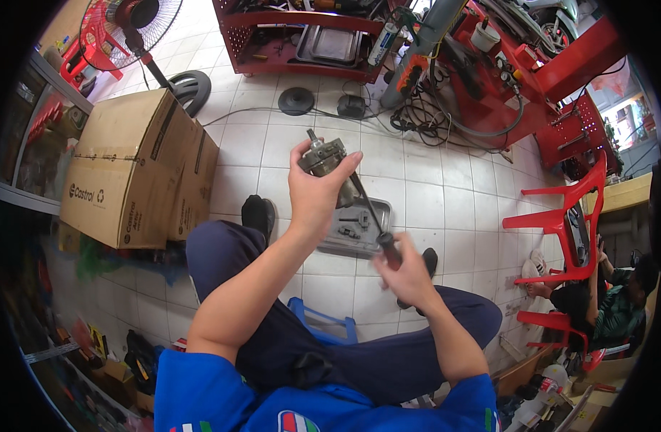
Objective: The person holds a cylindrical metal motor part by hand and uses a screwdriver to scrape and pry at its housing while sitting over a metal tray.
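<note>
My left hand (317, 183) is wrapped round a grey metal cylindrical part (323, 155) with a short shaft sticking up from its top; it looks like a small motor or pump. In my right hand (409, 273) is a screwdriver (388, 248) with a dark handle, held by the grip. Its long shank slants up and left to the side of the metal part, and the tip is hidden near my left thumb. Below the part, on the floor, lies a metal tray (384, 216) with several small metal pieces (353, 222) in it.
Cardboard boxes (121, 173) are stacked at left, near a standing fan (132, 36). A red tool cart (233, 47) stands ahead. Cables (420, 119) lie by a red lift (517, 108). At right are red chairs (553, 223) and another person (618, 306). A blue stool (323, 317) is beneath me.
</note>
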{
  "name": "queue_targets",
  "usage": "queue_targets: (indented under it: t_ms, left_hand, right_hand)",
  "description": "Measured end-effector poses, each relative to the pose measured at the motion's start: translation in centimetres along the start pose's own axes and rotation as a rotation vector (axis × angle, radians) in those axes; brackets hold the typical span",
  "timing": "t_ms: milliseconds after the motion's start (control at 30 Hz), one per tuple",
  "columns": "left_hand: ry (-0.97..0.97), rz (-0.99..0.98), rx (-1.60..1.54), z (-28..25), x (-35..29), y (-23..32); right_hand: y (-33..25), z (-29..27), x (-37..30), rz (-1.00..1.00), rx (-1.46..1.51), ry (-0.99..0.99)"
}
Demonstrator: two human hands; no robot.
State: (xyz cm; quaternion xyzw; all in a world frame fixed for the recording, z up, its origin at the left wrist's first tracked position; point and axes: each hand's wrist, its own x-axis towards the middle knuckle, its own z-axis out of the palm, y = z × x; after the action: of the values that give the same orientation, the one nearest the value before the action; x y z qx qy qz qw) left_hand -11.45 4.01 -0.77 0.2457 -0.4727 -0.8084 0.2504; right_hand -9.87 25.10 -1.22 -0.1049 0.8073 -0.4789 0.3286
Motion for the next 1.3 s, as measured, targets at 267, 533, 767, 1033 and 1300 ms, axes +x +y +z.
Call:
queue_targets:
  t_ms: [267,533,767,1033,1300]
  left_hand:
    - [0.06,-0.131,-0.122,-0.5,0.9,0.0]
    - [0.0,-0.16,-0.052,1.0,-0.2,0.8]
    - [0.021,-0.175,-0.118,-0.1,1.2,0.4]
    - [-0.018,-0.219,-0.13,0.0,0.9,1.1]
    - [-0.012,-0.075,-0.085,0.8,0.5,1.8]
  right_hand:
    - [-1.3,-3.3,-0.7,-0.622,-0.429,-0.025]
    - [-0.8,-0.5,-1.5,-0.085,-0.163,-0.322]
    - [-2.0,-3.2,-0.9,-0.678,-0.382,0.104]
    - [-2.6,-1.6,-2.2,-0.211,-0.149,-0.214]
    - [-2.0,-1.2,-1.6,0.005,0.228,-0.245]
